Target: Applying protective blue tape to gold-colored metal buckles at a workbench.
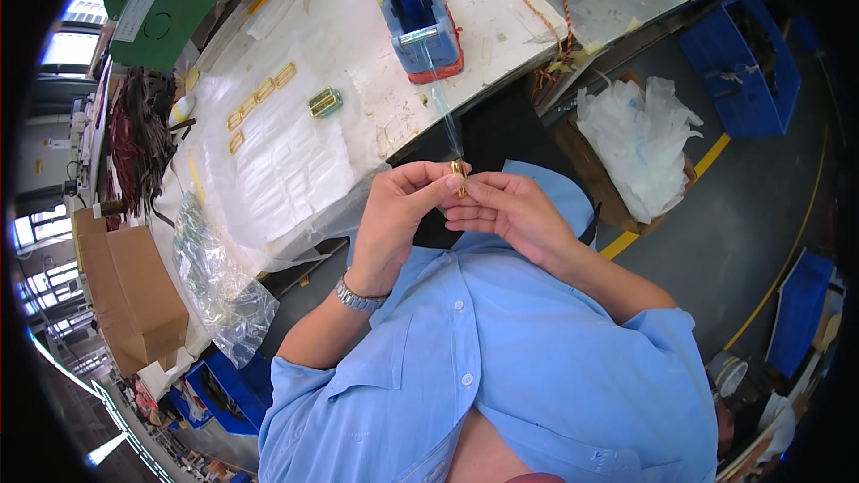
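In front of my chest, past the table's edge, a small gold buckle (458,181) is pinched between my two hands. My left hand (398,206), with a metal watch on the wrist, has thumb and index finger closed on it. From the other side my right hand (523,215) grips it too, its fingers curled. A clear tape strip (443,112) stretches from the blue tape dispenser (420,40) down to the buckle. Several gold rectangular buckles (261,92) lie on white sheeting, near a small tape-wrapped stack of buckles (325,103).
The white worktable (358,45) carries a crumpled clear plastic bag (219,264) at its near left. A green machine housing (157,13) and dark strips (141,134) stand farther left. To my right is a carton with white plastic bags (637,139); blue crates (747,63) sit beyond.
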The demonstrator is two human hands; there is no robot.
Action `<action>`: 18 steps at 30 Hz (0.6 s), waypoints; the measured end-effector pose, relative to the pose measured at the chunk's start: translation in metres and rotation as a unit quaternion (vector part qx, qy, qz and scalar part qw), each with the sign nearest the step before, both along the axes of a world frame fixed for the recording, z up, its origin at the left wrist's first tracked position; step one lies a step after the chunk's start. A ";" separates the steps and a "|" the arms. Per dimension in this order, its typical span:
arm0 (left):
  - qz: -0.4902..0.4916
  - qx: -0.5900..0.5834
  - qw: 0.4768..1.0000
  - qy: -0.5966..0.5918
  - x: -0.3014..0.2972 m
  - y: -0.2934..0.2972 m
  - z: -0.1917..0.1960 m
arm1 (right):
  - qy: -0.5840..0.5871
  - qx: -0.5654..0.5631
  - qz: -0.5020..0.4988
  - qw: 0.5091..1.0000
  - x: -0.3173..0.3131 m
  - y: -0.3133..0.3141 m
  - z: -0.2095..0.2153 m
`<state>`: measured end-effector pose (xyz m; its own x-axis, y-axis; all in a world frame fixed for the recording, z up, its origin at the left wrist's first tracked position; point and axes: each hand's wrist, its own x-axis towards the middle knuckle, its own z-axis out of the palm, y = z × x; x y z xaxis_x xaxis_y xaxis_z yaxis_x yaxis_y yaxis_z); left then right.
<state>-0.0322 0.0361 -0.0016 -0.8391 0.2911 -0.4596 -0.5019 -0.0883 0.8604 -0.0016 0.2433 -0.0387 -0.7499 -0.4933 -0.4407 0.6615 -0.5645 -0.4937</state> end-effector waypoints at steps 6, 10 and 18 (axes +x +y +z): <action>0.041 0.032 0.998 0.036 0.003 0.001 -0.008 | -0.012 -0.006 -0.014 1.000 0.001 0.003 -0.001; 0.021 0.024 0.999 0.034 0.004 -0.001 -0.022 | -0.013 -0.003 -0.010 1.000 0.002 0.003 0.003; -0.028 0.057 0.998 0.000 -0.005 0.006 -0.032 | -0.041 -0.011 -0.007 0.999 0.004 0.004 0.010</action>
